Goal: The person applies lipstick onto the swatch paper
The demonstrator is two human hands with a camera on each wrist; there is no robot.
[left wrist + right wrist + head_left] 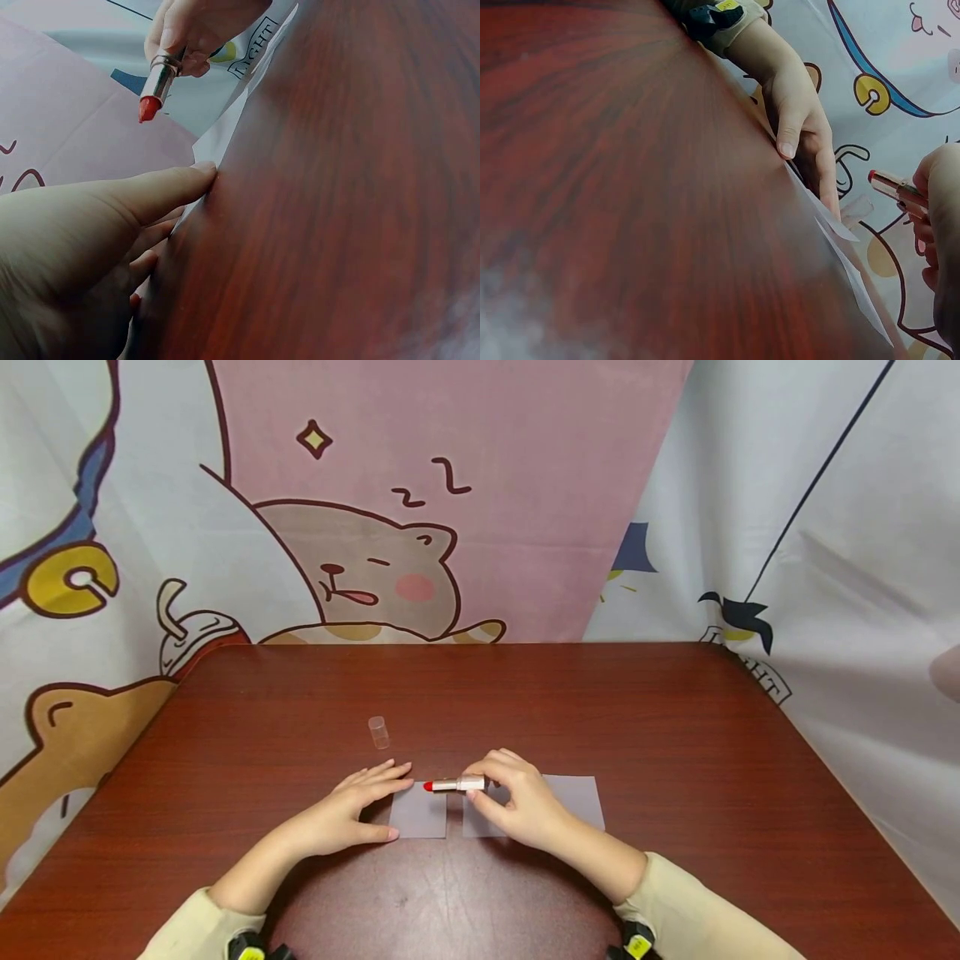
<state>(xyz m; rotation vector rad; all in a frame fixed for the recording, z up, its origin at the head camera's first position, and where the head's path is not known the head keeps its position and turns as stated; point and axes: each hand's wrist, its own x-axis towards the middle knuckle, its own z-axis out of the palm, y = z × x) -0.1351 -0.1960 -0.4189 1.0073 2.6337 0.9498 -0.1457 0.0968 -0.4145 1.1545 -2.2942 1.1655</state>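
Observation:
My right hand [521, 797] pinches a lipstick [459, 785] between thumb and fingers, its red tip pointing left. The lipstick is held above the gap between two pieces of pale paper. My left hand [352, 806] rests with spread fingers at the left edge of the smaller paper [420, 814], thumb and fingertips touching it. Under and behind my right hand lies the wider paper [573, 797]. In the left wrist view the bare red bullet of the lipstick [156, 86] shows clearly, apart from the paper.
A clear, see-through cap [378, 732] stands or lies on the brown table [637, 710] beyond my left hand; which one I cannot tell. A cartoon-printed cloth [540, 485] hangs behind the table and at its sides.

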